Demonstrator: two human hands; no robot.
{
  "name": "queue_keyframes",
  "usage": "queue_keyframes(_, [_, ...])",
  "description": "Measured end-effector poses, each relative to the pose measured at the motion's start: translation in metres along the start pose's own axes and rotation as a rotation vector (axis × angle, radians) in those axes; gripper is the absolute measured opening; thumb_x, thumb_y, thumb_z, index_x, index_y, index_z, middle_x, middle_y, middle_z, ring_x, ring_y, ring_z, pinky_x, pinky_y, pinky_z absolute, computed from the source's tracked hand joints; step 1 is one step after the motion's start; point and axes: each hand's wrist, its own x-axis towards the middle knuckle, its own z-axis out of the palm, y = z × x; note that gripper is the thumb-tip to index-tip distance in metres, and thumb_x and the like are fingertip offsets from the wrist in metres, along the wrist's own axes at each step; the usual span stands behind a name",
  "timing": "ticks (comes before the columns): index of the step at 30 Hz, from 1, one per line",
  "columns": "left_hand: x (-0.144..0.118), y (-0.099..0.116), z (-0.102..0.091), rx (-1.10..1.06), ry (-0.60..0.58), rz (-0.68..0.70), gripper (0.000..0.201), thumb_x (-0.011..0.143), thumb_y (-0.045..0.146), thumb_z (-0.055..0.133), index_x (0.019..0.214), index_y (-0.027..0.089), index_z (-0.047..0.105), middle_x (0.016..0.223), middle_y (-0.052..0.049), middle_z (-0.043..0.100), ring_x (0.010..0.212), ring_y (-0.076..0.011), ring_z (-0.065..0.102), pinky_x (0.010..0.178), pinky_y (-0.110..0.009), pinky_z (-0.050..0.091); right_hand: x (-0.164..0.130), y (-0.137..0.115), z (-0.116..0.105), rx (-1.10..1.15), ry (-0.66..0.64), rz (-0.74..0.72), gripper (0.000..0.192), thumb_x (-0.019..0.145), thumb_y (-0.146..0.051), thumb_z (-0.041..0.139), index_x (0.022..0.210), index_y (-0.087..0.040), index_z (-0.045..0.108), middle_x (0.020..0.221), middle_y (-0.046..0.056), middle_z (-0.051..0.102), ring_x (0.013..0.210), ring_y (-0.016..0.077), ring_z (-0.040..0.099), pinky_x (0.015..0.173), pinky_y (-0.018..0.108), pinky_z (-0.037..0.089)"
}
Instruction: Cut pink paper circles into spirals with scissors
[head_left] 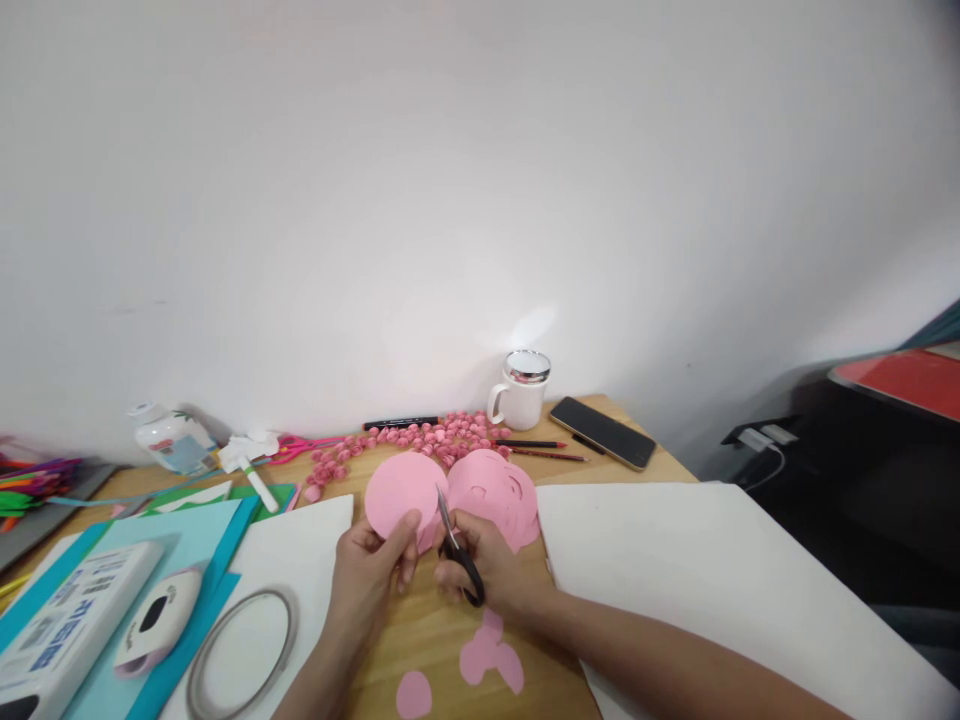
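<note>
My left hand [379, 560] pinches a round pink paper disc [403, 488] at its lower edge, thumb on top. My right hand [484, 565] grips black-handled scissors [466, 572], whose blades point up at the disc's right edge. Whether the blades are parted I cannot tell. Behind the right hand lies a pile of pink paper circles [499, 490], some with curved cuts in them. Below the hands on the wooden table are a pink three-lobed paper scrap [491, 655] and a small pink paper piece [414, 694].
Many small pink paper rolls [442, 437] lie along the wall, near a white mug [521, 395] and a phone [604, 432]. White sheets [675, 560] flank the hands. Blue paper [217, 520], a tape roll [240, 650], a glue jar [174, 440] and pink scissors [300, 446] are left.
</note>
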Motion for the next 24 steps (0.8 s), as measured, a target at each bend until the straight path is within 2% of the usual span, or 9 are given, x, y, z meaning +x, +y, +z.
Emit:
queue_keyframes(4, [0.001, -0.005, -0.001, 0.087, 0.026, 0.012, 0.046, 0.061, 0.040, 0.068, 0.034, 0.017, 0.040, 0.029, 0.006, 0.036, 0.033, -0.0055, 0.030, 0.038, -0.021, 0.023, 0.001, 0.000, 0.000, -0.010, -0.020, 0.005, 0.040, 0.058, -0.042, 0.075, 0.074, -0.020, 0.045, 0.053, -0.008, 0.047, 0.041, 0.0079, 0.044, 0.040, 0.020, 0.033])
queue_keyframes(12, [-0.002, 0.001, 0.001, 0.155, 0.029, 0.009, 0.043, 0.057, 0.037, 0.070, 0.033, 0.016, 0.041, 0.029, 0.006, 0.037, 0.032, -0.0056, 0.031, 0.038, -0.020, 0.021, 0.003, -0.013, 0.004, 0.019, 0.025, -0.060, 0.047, 0.054, -0.044, 0.077, 0.073, -0.020, 0.042, 0.062, -0.005, 0.048, 0.054, 0.0096, 0.041, 0.047, 0.021, 0.030])
queue_keyframes(18, [-0.002, 0.001, 0.000, 0.181, 0.033, 0.016, 0.045, 0.058, 0.042, 0.068, 0.032, 0.017, 0.041, 0.029, 0.005, 0.036, 0.033, -0.0062, 0.030, 0.038, -0.022, 0.021, 0.003, -0.010, 0.003, -0.002, 0.049, -0.072, 0.047, 0.055, -0.045, 0.076, 0.071, -0.020, 0.040, 0.059, -0.006, 0.045, 0.051, 0.0080, 0.037, 0.045, 0.020, 0.027])
queue_keyframes(24, [0.001, -0.004, -0.001, 0.192, 0.049, 0.043, 0.046, 0.059, 0.043, 0.067, 0.031, 0.018, 0.040, 0.028, 0.005, 0.034, 0.033, -0.0064, 0.030, 0.039, -0.022, 0.022, 0.001, -0.010, 0.002, -0.021, 0.042, -0.050, 0.043, 0.057, -0.046, 0.074, 0.076, -0.019, 0.046, 0.056, -0.007, 0.045, 0.047, 0.0069, 0.035, 0.043, 0.019, 0.027])
